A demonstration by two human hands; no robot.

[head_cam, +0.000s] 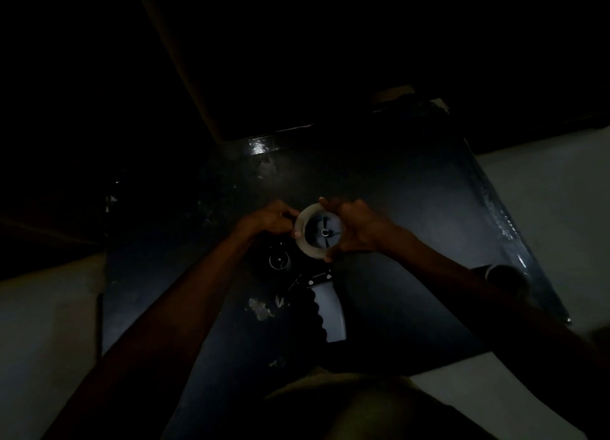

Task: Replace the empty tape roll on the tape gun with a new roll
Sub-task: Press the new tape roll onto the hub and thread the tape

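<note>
Dark table (412,208): both hands' curled fingers hold tape roll (302,238).

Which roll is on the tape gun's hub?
The pale roll gripped by the right hand, around the spoked hub. The dark roll lies apart near the table's right edge.

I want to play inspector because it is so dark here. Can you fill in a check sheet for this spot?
Surface: dark glossy table, scuffed pale patches near the front.
Job's things: tape roll seated around the tape gun's hub; tape gun handle lies flat, pointing toward the person.
Clutter: dark round object near the table's right edge, too dim to identify.
Hands: left hand touches the roll's left side, grip unclear; right hand fingers curl round its right rim.
Cables: nothing seen.
Surroundings: pale floor either side; the rest is too dark to tell.
</note>
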